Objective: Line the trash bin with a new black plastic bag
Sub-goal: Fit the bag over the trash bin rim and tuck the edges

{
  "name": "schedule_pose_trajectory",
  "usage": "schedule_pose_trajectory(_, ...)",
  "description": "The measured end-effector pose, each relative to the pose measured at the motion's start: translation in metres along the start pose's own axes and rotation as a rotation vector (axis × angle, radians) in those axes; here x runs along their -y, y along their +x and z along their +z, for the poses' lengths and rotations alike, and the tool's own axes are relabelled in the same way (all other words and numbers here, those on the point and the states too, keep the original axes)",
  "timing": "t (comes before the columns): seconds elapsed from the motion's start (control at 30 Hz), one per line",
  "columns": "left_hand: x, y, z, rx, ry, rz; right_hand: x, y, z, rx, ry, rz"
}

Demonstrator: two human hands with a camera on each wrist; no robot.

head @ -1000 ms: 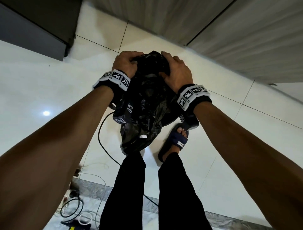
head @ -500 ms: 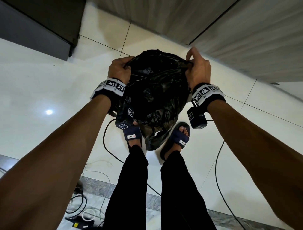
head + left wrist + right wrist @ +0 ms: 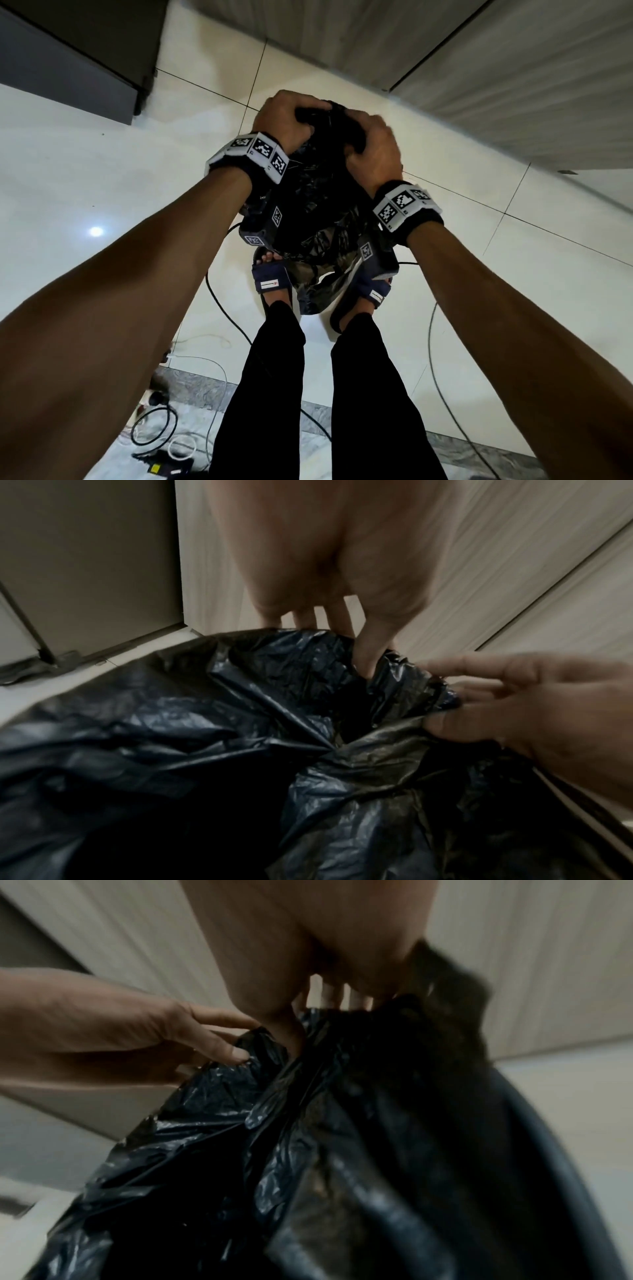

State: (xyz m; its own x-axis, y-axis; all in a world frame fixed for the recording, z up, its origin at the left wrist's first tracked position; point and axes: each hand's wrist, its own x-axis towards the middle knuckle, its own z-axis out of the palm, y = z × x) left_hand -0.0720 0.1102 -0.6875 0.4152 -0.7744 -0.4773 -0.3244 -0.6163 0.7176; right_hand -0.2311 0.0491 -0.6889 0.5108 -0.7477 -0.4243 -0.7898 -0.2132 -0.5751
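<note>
Both the left hand [image 3: 286, 120] and right hand [image 3: 373, 150] grip the bunched top of the bag [image 3: 318, 205] above the floor [image 3: 85, 154].

The black plastic bag [image 3: 318, 202] was thin, crinkled film with a glossy sheen, catching bluish highlights along its folds in both wrist views. The floor tiles [image 3: 85, 178] were pale, smooth and highly polished, mirroring a ceiling light. The cabinet doors [image 3: 479, 68] at the far side showed a matt, light wood-grain finish. The wristbands [image 3: 258, 150] looked like dark cloth bearing matt printed markers. The sandals [image 3: 272, 282] had navy fabric straps.
</note>
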Motion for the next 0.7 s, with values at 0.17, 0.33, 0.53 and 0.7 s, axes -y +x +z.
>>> schedule_pose_trajectory(0.17, 0.014, 0.01, 0.002, 0.014, 0.048, -0.071, -0.006, 0.008, 0.009, -0.021, 0.172, 0.034)
schedule_pose_trajectory(0.33, 0.031, 0.002, 0.003, -0.111, 0.013, -0.121, -0.01, 0.009, 0.004, -0.108, 0.078, -0.038)
schedule_pose_trajectory(0.53, 0.044, -0.002, 0.002, -0.173, -0.186, -0.25, -0.03, 0.012, -0.014, -0.121, -0.063, -0.044)
schedule_pose_trajectory(0.7, 0.043, -0.012, 0.0, -0.199, -0.115, -0.277, -0.029, 0.017, -0.007, -0.062, -0.076, -0.059)
